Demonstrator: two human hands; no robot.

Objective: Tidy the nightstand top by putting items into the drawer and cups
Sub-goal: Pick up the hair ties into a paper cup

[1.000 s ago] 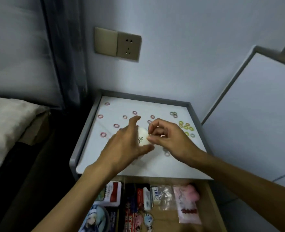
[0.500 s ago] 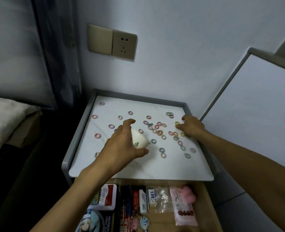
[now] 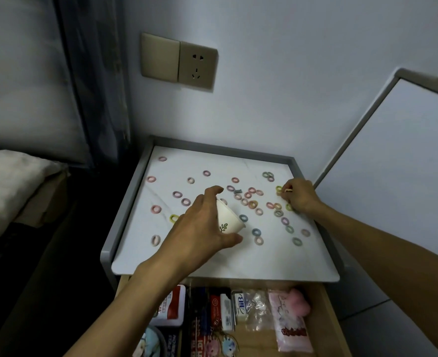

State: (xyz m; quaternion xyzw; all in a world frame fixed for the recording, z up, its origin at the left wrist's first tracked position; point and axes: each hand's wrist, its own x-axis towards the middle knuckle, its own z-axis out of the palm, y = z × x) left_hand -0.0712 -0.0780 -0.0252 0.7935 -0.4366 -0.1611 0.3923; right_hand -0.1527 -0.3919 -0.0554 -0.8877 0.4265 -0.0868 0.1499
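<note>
Gripping anything, is the left hand (image 3: 200,228)?

— It is wrapping fingers and thumb round a white cup (image 3: 229,218). The cup is tilting over the middle of the top (image 3: 212,264), its mouth pointing away toward the wall and a leaf print showing near its base. What is lying inside it, I cannot tell.

And what is the right hand (image 3: 301,197) doing?

— It is reaching to the far right side of the top with its fingers curling in. It is pinching what is looking like 1 small ring (image 3: 287,190) at the fingertips, though that ring is too small to make out clearly.

Where are the other rings (image 3: 251,203) lying?

— They are lying loose all over the top, in pink, green, blue and yellow. They are crowding thickest between the 2 hands, and a few are sitting well apart near the left rim.

Is the drawer (image 3: 327,320) standing open?

— Yes, it is sticking out below the front edge of the top, holding boxes (image 3: 171,305), a clear bag (image 3: 256,307) and a pink pouch (image 3: 290,323) side by side.
</note>
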